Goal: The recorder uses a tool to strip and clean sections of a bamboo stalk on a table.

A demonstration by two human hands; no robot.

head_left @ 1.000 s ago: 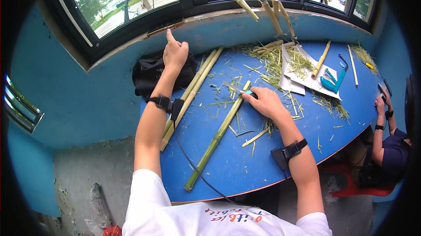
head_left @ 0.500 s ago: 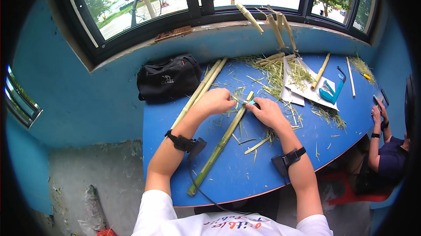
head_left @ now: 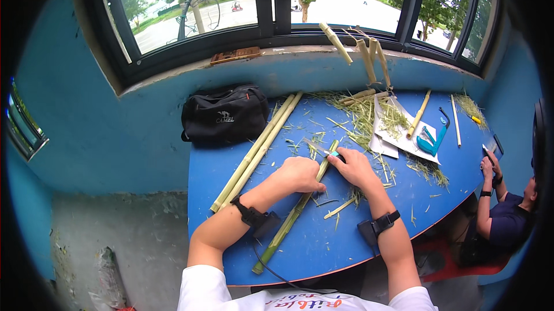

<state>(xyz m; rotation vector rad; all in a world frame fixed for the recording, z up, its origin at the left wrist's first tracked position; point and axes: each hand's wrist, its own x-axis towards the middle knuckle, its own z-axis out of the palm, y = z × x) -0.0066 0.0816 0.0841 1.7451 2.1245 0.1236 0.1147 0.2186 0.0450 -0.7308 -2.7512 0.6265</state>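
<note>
A green bamboo stalk [head_left: 284, 227] lies slantwise on the blue table in front of me, its near end close to the table's front edge. My left hand [head_left: 301, 174] is closed around its upper part, knuckles up, and hides that stretch. In my right hand [head_left: 354, 168] is a knife [head_left: 318, 146] with a teal and dark handle. Its blade points left, across the stalk's far end and just beyond my left hand. Thin green shavings lie around the blade. Both of my forearms wear black strapped devices.
Two pale bamboo poles [head_left: 257, 152] lie at left beside a black bag [head_left: 224, 116]. Shavings [head_left: 360, 116], white sheets [head_left: 385, 144] and a teal-framed saw [head_left: 430, 142] lie at right. A co-worker [head_left: 502, 213] sits at the right edge. Cut bamboo pieces [head_left: 366, 60] stand by the window.
My left hand has come down from beside the knife tip onto the stalk and closed around it. The knife stays in my right hand. The whole view has shifted slightly.
</note>
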